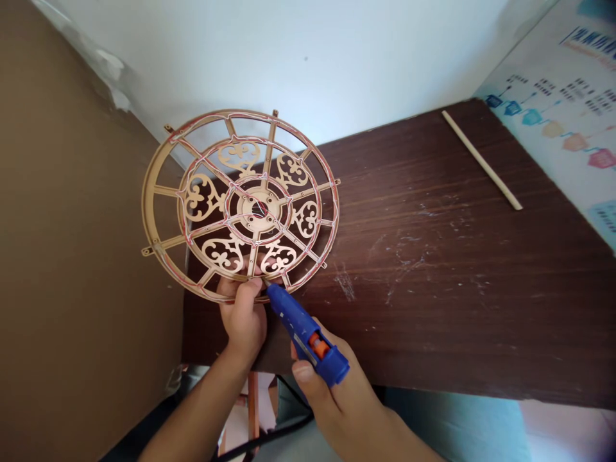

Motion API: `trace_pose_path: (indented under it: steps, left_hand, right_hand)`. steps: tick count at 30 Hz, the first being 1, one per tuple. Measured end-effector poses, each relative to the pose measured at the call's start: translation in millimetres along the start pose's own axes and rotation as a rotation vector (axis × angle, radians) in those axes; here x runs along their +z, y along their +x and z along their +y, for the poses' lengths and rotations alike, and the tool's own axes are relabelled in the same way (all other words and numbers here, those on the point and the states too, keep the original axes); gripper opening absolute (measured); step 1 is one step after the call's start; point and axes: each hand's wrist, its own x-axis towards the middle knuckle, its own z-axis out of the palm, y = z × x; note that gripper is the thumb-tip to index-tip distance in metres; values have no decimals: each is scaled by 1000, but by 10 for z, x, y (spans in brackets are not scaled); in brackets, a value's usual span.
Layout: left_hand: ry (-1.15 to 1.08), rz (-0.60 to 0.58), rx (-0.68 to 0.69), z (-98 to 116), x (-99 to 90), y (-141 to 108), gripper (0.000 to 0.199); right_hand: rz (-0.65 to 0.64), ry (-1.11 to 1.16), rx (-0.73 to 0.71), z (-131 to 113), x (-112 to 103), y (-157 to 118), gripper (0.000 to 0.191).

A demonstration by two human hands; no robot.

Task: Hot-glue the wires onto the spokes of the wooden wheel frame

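A round gold openwork frame point(262, 221) is tilted up over the table, with rings, spokes and several scrolled heart-shaped ornaments. Thin red and white wires run along its rings and spokes into the central hole. My left hand point(245, 311) grips its near rim, thumb on top and fingers partly hidden behind. In my right hand point(332, 378) is a blue glue gun point(301, 330), an orange part showing in its back. The nozzle meets the near part of the frame beside my left thumb; whether it touches cannot be made out.
The dark brown wooden table point(433, 308) has pale scratches and specks. A thin pale stick point(481, 160) lies at its far right. A brown board point(86, 256) stands on the left, a white wall point(312, 58) behind, a printed panel point(572, 109) on the right. A black cable point(269, 436) hangs below.
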Motion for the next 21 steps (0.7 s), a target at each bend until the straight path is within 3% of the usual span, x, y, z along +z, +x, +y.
trace_pose_path:
  steps: [8,21]
  left_hand:
    - [-17,-57,9,8,20,-4,9]
    - [-72,-39,-6,53,66,7,10]
  right_hand:
    - [-9,38,61,-23,-5,-15,52]
    - [-9,91,37,26,-9,-27,40]
